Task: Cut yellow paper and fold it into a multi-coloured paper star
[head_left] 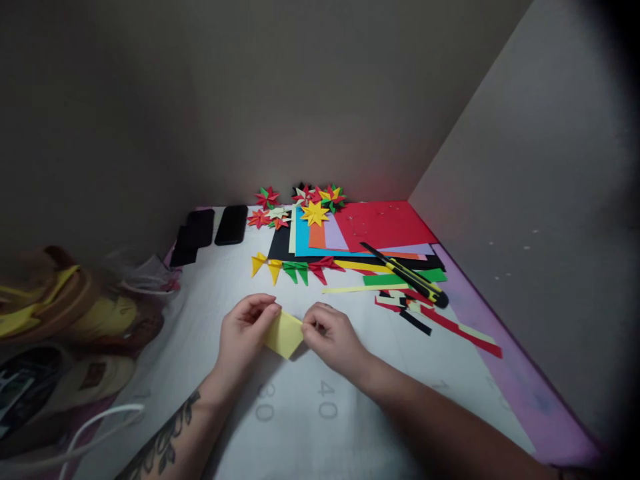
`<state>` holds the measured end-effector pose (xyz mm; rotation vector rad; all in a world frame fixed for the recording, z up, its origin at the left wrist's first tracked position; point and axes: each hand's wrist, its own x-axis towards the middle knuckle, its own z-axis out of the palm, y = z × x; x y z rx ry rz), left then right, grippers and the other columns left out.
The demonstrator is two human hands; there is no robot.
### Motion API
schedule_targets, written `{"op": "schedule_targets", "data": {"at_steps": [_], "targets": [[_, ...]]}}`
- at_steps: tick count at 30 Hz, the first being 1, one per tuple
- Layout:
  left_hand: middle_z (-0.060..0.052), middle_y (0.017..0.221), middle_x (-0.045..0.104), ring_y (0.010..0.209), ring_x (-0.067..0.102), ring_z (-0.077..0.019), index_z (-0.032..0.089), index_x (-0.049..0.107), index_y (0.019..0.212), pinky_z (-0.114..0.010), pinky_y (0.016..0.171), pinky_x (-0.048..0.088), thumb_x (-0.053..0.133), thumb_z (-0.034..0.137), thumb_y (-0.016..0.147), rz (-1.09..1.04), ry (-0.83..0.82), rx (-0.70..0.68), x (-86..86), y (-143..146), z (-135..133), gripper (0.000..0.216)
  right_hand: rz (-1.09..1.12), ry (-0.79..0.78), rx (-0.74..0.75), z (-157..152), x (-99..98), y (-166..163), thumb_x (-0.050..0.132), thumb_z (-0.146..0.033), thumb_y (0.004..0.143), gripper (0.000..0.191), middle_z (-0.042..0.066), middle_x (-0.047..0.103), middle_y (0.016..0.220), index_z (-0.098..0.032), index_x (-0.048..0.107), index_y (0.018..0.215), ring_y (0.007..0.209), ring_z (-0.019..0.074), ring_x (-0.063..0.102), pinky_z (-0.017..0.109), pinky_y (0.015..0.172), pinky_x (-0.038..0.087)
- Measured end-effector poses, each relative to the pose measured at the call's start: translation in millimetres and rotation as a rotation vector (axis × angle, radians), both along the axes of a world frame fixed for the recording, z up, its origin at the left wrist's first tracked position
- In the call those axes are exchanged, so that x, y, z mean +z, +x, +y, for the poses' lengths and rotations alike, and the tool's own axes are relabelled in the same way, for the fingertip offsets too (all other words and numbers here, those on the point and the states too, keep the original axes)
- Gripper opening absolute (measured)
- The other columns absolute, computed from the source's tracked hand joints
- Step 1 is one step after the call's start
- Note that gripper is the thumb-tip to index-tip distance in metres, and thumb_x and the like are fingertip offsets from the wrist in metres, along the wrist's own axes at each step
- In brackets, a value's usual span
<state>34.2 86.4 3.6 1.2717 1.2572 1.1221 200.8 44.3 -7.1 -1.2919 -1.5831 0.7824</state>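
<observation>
While the left hand (246,328) pinches one side of the yellow paper (285,337), the right hand (334,337) grips the other, near green folded pieces (301,269) on the counter (200,300).

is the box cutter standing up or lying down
Lying down: the box cutter rests lengthwise across the colored paper strips, while the left hand and right hand hold the pale yellow paper.

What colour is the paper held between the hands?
Light yellow; the paper shows best in the head view.
</observation>
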Motion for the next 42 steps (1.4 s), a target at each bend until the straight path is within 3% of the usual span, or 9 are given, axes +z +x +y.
{"op": "schedule_targets", "data": {"at_steps": [6, 10, 15, 19, 22, 25, 31, 38, 42], "targets": [[-0.002, 0.073, 0.070, 0.067, 0.065, -0.0147, 0.016, 0.063, 0.099, -0.025, 0.064, 0.052, 0.072, 0.031, 0.070, 0.072, 0.084, -0.124, 8.3, 2.0, -3.1, 0.033, -0.058, -0.082, 0.024, 2.3, 0.1, -6.2, 0.056, -0.013, 0.075, 0.012, -0.001, 0.056, 0.069, -0.020, 0.055, 0.065, 0.075, 0.0161, 0.051, 0.026, 0.065, 0.039], [-0.007, 0.086, 0.072, 0.077, 0.068, -0.0182, 0.015, 0.057, 0.114, -0.028, 0.068, 0.055, 0.077, 0.030, 0.064, -0.078, 0.028, -0.183, 4.0, -2.0, 3.2, 0.056, 0.245, -0.250, -0.073, 8.7, -5.1, 0.7, 0.059, -0.029, 0.078, 0.015, -0.002, 0.054, 0.064, -0.019, 0.056, 0.068, 0.061, 0.0133, 0.048, 0.024, 0.056, 0.038], [-0.009, 0.082, 0.073, 0.070, 0.067, -0.0186, 0.013, 0.069, 0.085, -0.030, 0.065, 0.055, 0.073, 0.035, 0.069, 0.030, -0.035, -0.223, -4.9, -8.0, 7.4, 0.027, 0.426, -0.279, -0.073, 12.7, -9.1, 11.0, 0.062, -0.035, 0.074, 0.020, -0.001, 0.056, 0.066, -0.018, 0.055, 0.067, 0.061, 0.0134, 0.051, 0.024, 0.056, 0.042], [-0.009, 0.099, 0.072, 0.084, 0.067, -0.0200, 0.018, 0.070, 0.097, -0.031, 0.074, 0.054, 0.073, 0.028, 0.069, 0.049, 0.042, -0.325, -1.9, -8.5, 5.9, 0.030, 0.340, -0.284, -0.014, 10.5, -5.7, 10.9, 0.059, -0.030, 0.074, 0.012, 0.001, 0.061, 0.071, -0.018, 0.061, 0.072, 0.066, 0.0152, 0.055, 0.026, 0.061, 0.044], [-0.006, 0.084, 0.072, 0.075, 0.066, -0.0182, 0.017, 0.071, 0.090, -0.028, 0.067, 0.053, 0.071, 0.027, 0.070, 0.105, 0.048, -0.380, 1.7, -7.5, 3.8, 0.022, 0.262, -0.270, 0.002, 8.4, -3.8, 8.4, 0.059, -0.025, 0.073, 0.008, 0.000, 0.060, 0.068, -0.018, 0.061, 0.069, 0.065, 0.0145, 0.054, 0.025, 0.061, 0.043], [-0.002, 0.065, 0.067, 0.059, 0.059, -0.0136, 0.015, 0.071, 0.076, -0.023, 0.054, 0.047, 0.068, 0.030, 0.073, 0.204, 0.041, -0.329, 3.1, -6.6, 1.6, 0.016, 0.228, -0.257, -0.015, 6.6, -3.6, 6.5, 0.059, -0.025, 0.073, 0.010, -0.001, 0.057, 0.064, -0.018, 0.060, 0.066, 0.061, 0.0133, 0.051, 0.024, 0.057, 0.041], [0.001, 0.055, 0.063, 0.049, 0.053, -0.0110, 0.016, 0.069, 0.066, -0.020, 0.046, 0.040, 0.070, 0.030, 0.070, 0.242, 0.061, -0.263, 2.6, -7.4, 1.1, 0.015, 0.260, -0.268, -0.012, 5.3, -5.0, 8.1, 0.060, -0.027, 0.074, 0.013, -0.002, 0.057, 0.062, -0.018, 0.059, 0.066, 0.058, 0.0127, 0.051, 0.023, 0.053, 0.042], [-0.002, 0.068, 0.071, 0.059, 0.061, -0.0137, 0.018, 0.071, 0.074, -0.022, 0.055, 0.044, 0.067, 0.030, 0.076, 0.465, 0.318, -0.315, -13.8, -12.9, 7.6, 0.013, -0.113, -0.029, -0.024, 12.5, -17.7, 12.2, 0.057, -0.014, 0.078, 0.012, 0.002, 0.062, 0.071, -0.020, 0.063, 0.068, 0.070, 0.0171, 0.058, 0.028, 0.063, 0.046], [-0.001, 0.065, 0.070, 0.055, 0.058, -0.0126, 0.018, 0.071, 0.075, -0.021, 0.053, 0.043, 0.066, 0.032, 0.078, 0.504, 0.341, -0.307, -21.9, -12.2, 8.5, 0.015, -0.235, 0.167, -0.039, 12.7, -23.6, 12.4, 0.052, -0.013, 0.084, 0.029, 0.007, 0.067, 0.092, -0.021, 0.062, 0.110, 0.085, 0.0209, 0.059, 0.035, 0.075, 0.050]]}}
